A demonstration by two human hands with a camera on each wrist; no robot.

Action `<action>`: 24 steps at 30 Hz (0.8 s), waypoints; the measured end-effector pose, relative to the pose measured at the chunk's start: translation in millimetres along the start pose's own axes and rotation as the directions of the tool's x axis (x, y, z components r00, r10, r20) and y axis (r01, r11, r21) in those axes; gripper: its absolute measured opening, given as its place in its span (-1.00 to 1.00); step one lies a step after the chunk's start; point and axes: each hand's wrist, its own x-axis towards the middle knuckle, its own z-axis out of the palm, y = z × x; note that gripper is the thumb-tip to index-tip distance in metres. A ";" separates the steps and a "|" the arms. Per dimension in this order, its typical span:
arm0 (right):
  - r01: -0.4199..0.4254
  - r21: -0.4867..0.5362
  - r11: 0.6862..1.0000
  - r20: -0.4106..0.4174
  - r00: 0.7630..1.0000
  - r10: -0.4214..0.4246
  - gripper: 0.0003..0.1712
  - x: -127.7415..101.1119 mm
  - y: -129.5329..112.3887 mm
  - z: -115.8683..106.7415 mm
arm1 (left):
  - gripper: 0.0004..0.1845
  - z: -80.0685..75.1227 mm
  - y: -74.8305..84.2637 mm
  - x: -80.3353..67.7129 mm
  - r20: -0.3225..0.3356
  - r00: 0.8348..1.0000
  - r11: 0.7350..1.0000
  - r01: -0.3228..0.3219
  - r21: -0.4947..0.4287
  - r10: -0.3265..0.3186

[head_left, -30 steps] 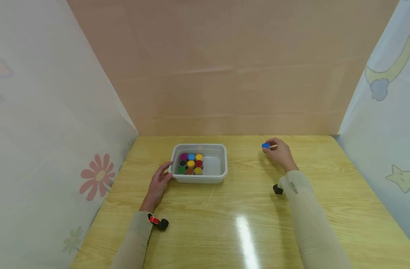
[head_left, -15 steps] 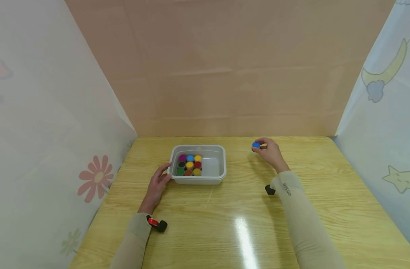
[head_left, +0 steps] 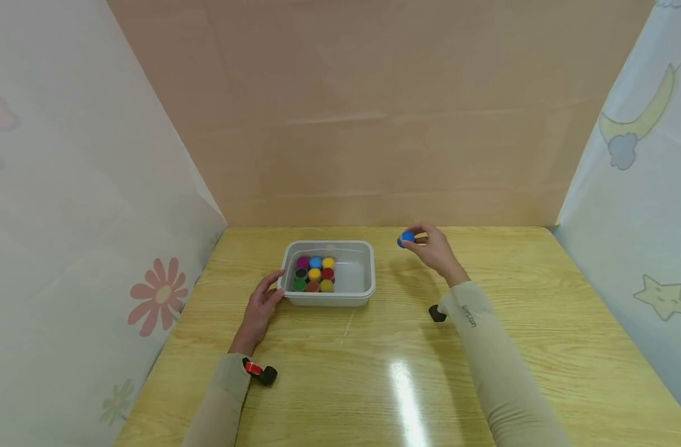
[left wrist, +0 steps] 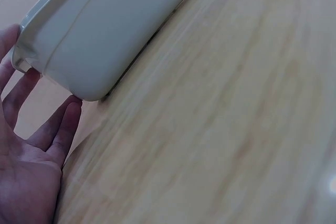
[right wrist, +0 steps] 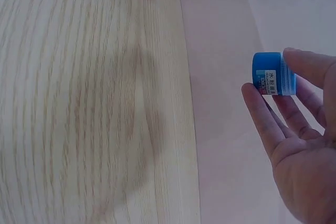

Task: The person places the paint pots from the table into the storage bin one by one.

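Note:
My right hand point(head_left: 429, 248) pinches a small blue jar point(head_left: 406, 237) in its fingertips, raised above the table to the right of the white tub point(head_left: 368, 273). The right wrist view shows the blue jar point(right wrist: 272, 74) with a label, held between thumb and fingers point(right wrist: 262, 119). The tub holds several little jars point(head_left: 315, 274) with coloured lids, packed in its left part. My left hand point(head_left: 262, 304) rests on the table with straight fingers touching the tub's near left corner. In the left wrist view the fingers point(left wrist: 65, 127) lie against the tub wall point(left wrist: 105, 30).
The wooden table point(head_left: 407, 372) is fenced by a cardboard back wall point(head_left: 385, 124) and white printed sheets at the left point(head_left: 83, 217) and right point(head_left: 636, 186). The tub's right part has room beside the jars.
My right hand has carried the blue jar leftward, closer to the tub. My left hand stays at the tub's corner.

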 end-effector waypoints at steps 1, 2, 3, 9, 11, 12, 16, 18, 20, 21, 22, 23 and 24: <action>-0.001 0.004 1.000 0.004 1.000 0.001 -0.47 -0.1 -1.9 1.5 | -0.47 -0.2 0.2 -0.2 -0.003 1.000 1.000 0.003 0.004 -0.003; -0.001 0.006 1.000 0.007 1.000 0.001 -0.48 -0.3 -3.8 2.9 | -0.48 -0.4 0.3 -0.3 -0.004 1.000 1.000 0.008 0.007 -0.008; 0.001 0.009 1.000 0.011 1.000 -0.001 -0.49 -0.5 -5.6 4.2 | -0.47 -0.6 0.1 -0.3 -0.006 1.000 1.000 0.010 0.009 -0.010; 0.031 0.003 1.000 0.037 0.999 -0.031 -0.57 -0.5 -15.9 11.0 | -0.46 0.2 0.2 0.0 0.001 1.000 1.000 0.008 0.002 -0.008; 0.052 -0.011 0.999 0.044 0.998 -0.051 -0.57 -0.2 -18.2 13.3 | -0.46 0.6 0.5 -0.2 0.003 1.000 1.000 0.008 -0.004 -0.008; 0.061 -0.018 0.998 0.045 0.997 -0.060 -0.58 0.0 -19.3 14.6 | -0.46 0.6 0.3 -0.2 0.004 1.000 1.000 0.009 -0.007 -0.009; 0.080 -0.029 0.996 0.048 0.996 -0.079 -0.57 -0.1 -22.8 19.4 | -0.46 0.2 -0.2 -0.6 0.007 1.000 1.000 0.011 -0.006 -0.011; 0.080 -0.025 0.996 0.048 0.996 -0.078 -0.57 -0.3 -25.3 21.4 | -0.46 0.0 -1.0 -0.3 0.007 1.000 1.000 0.012 -0.001 -0.012; 0.089 -0.022 0.996 0.054 0.995 -0.088 -0.56 0.6 -27.5 23.2 | -0.46 -0.1 -1.3 0.0 0.007 1.000 1.000 0.012 0.004 -0.013; 0.095 -0.018 0.995 0.056 0.994 -0.094 -0.57 1.1 -29.1 24.2 | -0.46 -0.4 -1.8 0.2 0.006 1.000 1.000 0.013 0.007 -0.013; 0.104 -0.016 0.994 0.058 0.993 -0.103 -0.56 1.7 -30.5 25.4 | -0.46 -0.7 -2.1 0.6 0.003 1.000 1.000 0.014 0.009 -0.014; 0.114 -0.014 0.993 0.061 0.992 -0.113 -0.56 2.6 -31.7 26.6 | -0.46 -1.0 -2.2 0.8 0.000 1.000 1.000 0.014 0.012 -0.014; 0.124 -0.013 0.992 0.063 0.990 -0.123 -0.55 3.6 -33.1 27.8 | -0.46 -1.4 -2.1 1.1 -0.001 1.000 1.000 0.013 0.014 -0.013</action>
